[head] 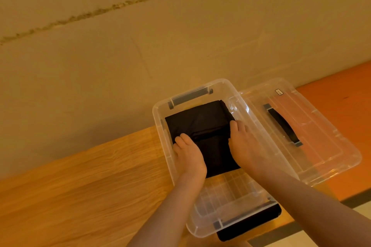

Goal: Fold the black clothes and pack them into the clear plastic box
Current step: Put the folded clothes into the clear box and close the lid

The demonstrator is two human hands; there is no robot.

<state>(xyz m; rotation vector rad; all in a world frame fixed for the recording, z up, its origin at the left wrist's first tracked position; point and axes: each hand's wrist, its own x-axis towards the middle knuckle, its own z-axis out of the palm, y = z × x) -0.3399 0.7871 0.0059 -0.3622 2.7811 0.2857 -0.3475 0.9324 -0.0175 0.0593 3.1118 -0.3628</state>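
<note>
Nearest the camera, a second black garment [250, 224] lies on the table just outside the box's near end, partly under that end; it is matte, dark and folded into a thick strip, though its exact shape is partly hidden.

Wooden table [84, 182]: pale surface with long visible grain, running left to right. Its right portion is a smooth orange surface [345, 110].

Clear plastic box [160, 126]: rectangular, rounded corners, transparent walls, ribbed grid pattern on the floor. A dark grey latch sits at the far end and another at the near end. Contents: one folded black garment [200, 120], smooth and matte, roughly rectangular, occupying the far half of the box. The near half shows bare floor.

Left hand [189, 155]: inside the box, palm down on the left near corner of the folded garment, fingers extended and lying flat on the cloth, gripping nothing.

Right hand [244, 142]: inside the box, palm down on the garment's right edge, against the box's right wall, fingers straight and pressing the cloth, closed around nothing.

Clear lid [331, 156]: transparent, rectangular, moulded ridges, lying flat just beside the box on the right, overlapping the orange surface. It carries a black strap handle [284, 124] along its centre and a small label [278, 92] near its far corner; the print is too small to read.

Wall [180, 26] behind: plain beige, rough, with a dark crumbling seam running diagonally.
</note>
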